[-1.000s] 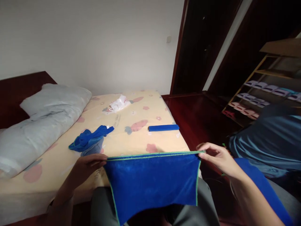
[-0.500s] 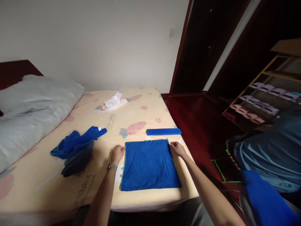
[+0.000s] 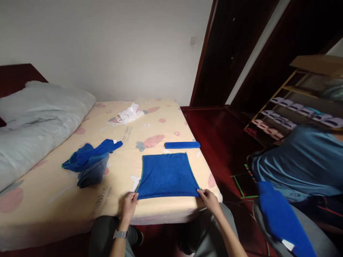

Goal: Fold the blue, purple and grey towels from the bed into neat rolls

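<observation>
A blue cloth (image 3: 166,175) with green edging lies spread flat on the bed near its front edge. Its near left corner is pinched by my left hand (image 3: 130,204), and its near right corner by my right hand (image 3: 210,200). The near edge is pulled taut between them. Just beyond the cloth lies a long, narrow folded blue cloth (image 3: 182,145). To the left, crumpled blue cloths (image 3: 91,160) sit in a heap, one with a white tag.
On the patterned bed sheet (image 3: 118,178) are a white plastic bag (image 3: 130,113) and a grey quilt (image 3: 45,117). At right, a person in a blue top (image 3: 297,160) bends near a chair with a blue cloth (image 3: 285,221) on it. A shoe rack (image 3: 291,85) stands behind.
Both hands have moved from the cloth's far corners to its near corners and now grip them. The near edge has drawn tighter, and the view has shifted slightly.
</observation>
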Demonstrator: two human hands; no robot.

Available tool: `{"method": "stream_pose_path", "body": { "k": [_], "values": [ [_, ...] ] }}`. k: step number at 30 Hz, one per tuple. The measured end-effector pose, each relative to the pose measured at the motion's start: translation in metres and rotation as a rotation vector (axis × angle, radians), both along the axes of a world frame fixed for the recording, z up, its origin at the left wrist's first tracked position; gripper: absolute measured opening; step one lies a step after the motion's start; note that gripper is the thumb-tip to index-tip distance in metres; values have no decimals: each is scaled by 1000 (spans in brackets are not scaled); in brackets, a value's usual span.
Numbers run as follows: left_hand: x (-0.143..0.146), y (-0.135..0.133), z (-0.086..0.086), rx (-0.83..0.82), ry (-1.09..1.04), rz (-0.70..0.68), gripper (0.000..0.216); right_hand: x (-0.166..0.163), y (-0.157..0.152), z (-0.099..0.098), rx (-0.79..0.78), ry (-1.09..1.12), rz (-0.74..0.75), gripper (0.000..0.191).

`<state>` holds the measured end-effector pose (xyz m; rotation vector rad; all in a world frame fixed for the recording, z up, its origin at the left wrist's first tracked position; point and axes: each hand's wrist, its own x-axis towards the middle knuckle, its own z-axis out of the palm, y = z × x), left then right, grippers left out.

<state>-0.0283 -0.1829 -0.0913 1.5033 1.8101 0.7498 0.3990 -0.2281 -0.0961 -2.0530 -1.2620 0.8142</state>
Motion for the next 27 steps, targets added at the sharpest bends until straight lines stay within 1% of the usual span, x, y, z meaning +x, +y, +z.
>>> {"method": "stream_pose_path", "body": {
  "k": [2, 4, 6, 9, 12, 15, 18, 20, 22, 24, 26, 27],
  "values": [
    [-4, -6, -6, -52, -51, -1, 35, 5, -6, -2, 16, 38, -6, 45],
    [-6, -16, -11, -46, -29, 4, 31, 7, -15, -8, 11, 59, -18, 43],
    [-7, -27, -13, 22, 11, 28, 27, 5, -23, -14, 18, 95, -47, 40],
    [-7, -37, -9, 171, 40, 37, 25, 0, -30, -19, 81, 138, -84, 42],
    [-7, -38, -2, 238, 86, -48, 21, -1, -33, -17, 162, 109, -14, 37],
    [-7, -37, 5, 233, 240, -165, 15, -2, -35, -16, 134, 38, 81, 29],
    [-2, -39, 9, 338, 446, -177, 18, -6, -39, -16, 75, -23, 84, 25],
    [3, -42, 10, 421, 535, -171, 22, -8, -41, -18, 79, -26, 66, 26],
    [7, -47, 8, 459, 565, -221, 24, -9, -43, -19, 125, -14, 64, 28],
    [7, -52, 5, 458, 575, -302, 29, -8, -45, -19, 205, -49, 89, 31],
    [4, -55, 1, 442, 585, -359, 37, -6, -47, -16, 292, -160, 152, 31],
    [2, -55, -1, 436, 589, -373, 40, -6, -48, -14, 325, -228, 207, 32]
  ]
}}
